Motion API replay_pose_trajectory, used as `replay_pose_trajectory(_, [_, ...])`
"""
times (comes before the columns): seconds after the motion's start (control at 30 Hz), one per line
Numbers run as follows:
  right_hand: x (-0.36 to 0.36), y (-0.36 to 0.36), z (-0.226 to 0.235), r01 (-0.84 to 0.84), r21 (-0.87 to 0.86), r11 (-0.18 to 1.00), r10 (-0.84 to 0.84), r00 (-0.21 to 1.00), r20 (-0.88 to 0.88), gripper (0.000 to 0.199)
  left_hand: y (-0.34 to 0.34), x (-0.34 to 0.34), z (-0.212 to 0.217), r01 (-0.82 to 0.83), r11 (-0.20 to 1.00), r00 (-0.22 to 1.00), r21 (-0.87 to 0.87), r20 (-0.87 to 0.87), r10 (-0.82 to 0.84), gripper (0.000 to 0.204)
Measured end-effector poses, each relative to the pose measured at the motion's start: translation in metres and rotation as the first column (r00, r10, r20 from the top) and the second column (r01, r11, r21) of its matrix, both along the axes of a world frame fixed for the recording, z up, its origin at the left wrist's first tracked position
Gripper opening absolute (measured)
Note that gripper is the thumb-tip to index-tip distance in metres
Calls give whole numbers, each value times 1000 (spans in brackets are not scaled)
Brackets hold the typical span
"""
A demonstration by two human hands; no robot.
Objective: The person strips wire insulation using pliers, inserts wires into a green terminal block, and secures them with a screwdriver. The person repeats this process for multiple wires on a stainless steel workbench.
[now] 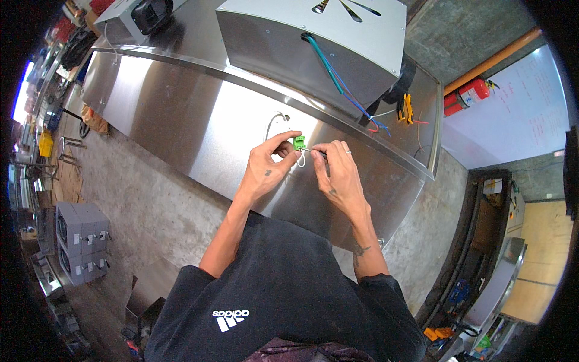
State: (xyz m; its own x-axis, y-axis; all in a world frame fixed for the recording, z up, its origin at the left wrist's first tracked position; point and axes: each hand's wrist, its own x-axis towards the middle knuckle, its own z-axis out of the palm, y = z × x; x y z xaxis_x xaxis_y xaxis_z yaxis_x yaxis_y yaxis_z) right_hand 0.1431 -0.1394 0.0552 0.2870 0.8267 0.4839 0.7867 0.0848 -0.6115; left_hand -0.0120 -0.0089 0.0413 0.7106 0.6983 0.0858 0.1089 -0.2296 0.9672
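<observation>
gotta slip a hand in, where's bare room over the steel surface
Bare steel stretches left of the left hand, below the raised ridge; a smaller patch lies right of the right hand. Crowded: around the green connector and by the loose wires.

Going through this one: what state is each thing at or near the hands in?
Left hand: pinching connector
Right hand: gripping tool
Connector: held off the panel
Tool: tip at the connector
Gray cable: bent
White wire: looped
Blue wires: trailing from the box's hole
Yellow cutters: unheld, open or shut unclear
</observation>
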Motion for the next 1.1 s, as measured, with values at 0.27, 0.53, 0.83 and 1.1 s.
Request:
replay_pose_trajectory(0.27, [-3,0,4,44,16,999,-46,987,153,12,-4,1,1,-24,988,1000,150,-5,25,44])
replay_pose_trajectory(0.53, [-15,1,13,112,-55,992,-79,903,422,14,-4,1,4,4,914,999,405,-34,11,39])
replay_pose_trajectory(0.83, [-3,3,8,59,-85,995,-17,905,424,18,-3,0,-2,10,894,998,448,-56,17,36])
replay_pose_trajectory(1.1, [3,3,4,74,-152,986,9,877,481,22,0,-2,-8,6,878,999,479,-43,16,38])
